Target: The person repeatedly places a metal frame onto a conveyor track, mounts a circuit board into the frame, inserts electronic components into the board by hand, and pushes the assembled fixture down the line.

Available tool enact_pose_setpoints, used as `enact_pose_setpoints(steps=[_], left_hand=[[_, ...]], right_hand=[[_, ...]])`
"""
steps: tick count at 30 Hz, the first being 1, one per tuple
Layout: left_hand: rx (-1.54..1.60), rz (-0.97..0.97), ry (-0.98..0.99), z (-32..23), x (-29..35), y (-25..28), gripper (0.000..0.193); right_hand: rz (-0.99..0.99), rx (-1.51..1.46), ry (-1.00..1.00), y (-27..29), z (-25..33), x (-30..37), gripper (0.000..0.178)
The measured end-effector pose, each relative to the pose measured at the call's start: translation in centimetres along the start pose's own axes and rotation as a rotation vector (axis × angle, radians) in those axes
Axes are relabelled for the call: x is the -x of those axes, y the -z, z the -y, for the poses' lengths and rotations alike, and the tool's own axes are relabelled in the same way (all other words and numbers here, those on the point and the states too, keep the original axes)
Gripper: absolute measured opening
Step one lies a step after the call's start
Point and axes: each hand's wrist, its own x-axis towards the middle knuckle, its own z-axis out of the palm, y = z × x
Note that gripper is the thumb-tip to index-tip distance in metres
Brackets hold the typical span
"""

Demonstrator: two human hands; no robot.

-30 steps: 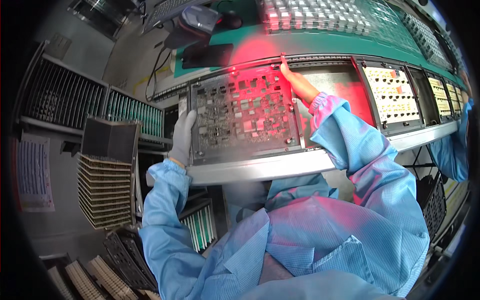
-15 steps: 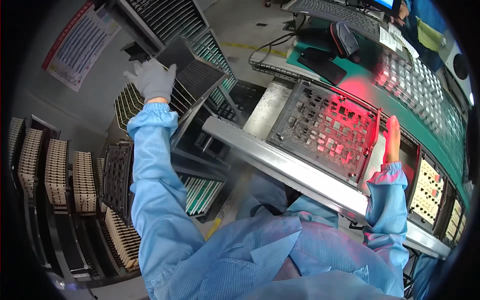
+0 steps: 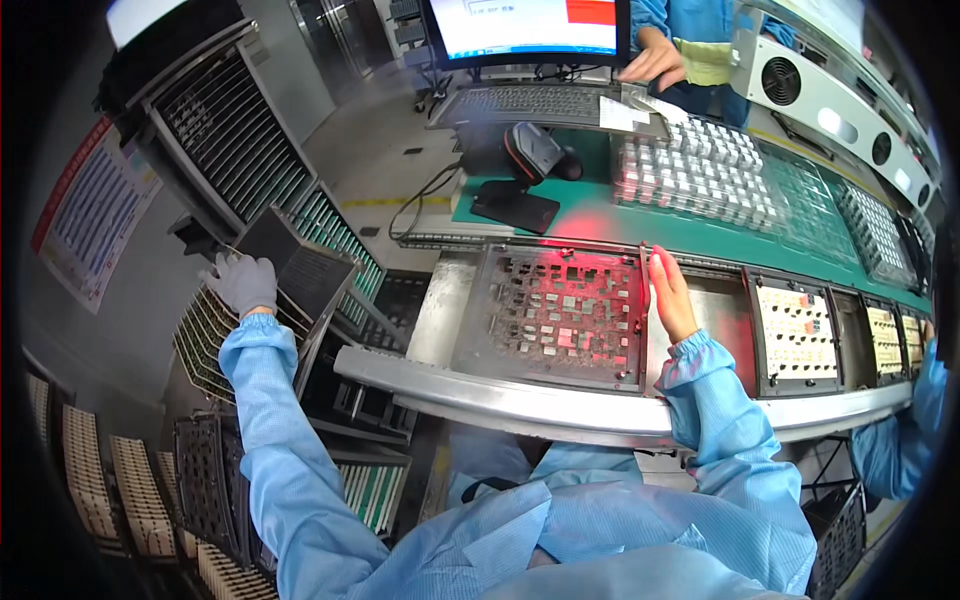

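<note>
My left hand, in a grey glove, is at the upper edges of a row of upright thin boards beside a dark slotted rack. Its fingers are curled in on the edge of one board; the palm hides part of the grip. On the conveyor, a dark pallet with many cut-outs lies flat under red light. My bare right hand stands edge-on at the pallet's right side, fingers stretched out, holding nothing.
Pallets with cream boards sit further right on the metal rail. Behind are a handheld scanner, clear trays of white parts, a keyboard and a monitor. Another person's hand shows at the back.
The view has swung up and to the right, bringing the monitor in. My left hand's spread fingers have drawn in on a board edge. My right hand stays by the pallet's right side.
</note>
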Motion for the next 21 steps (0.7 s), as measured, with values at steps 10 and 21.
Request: enact_pose_setpoints(steps=[10,21], left_hand=[[0.646,-0.947,-0.182,1.3,3.0,9.3,0.027],[1.172,-1.107,-0.999,-11.8,24.2,7.4,0.044]], right_hand=[[0.024,0.214,0.363,-3.8,9.7,2.5,0.04],[0.605,-0.818,-0.108,-8.3,17.3,6.4,0.08]])
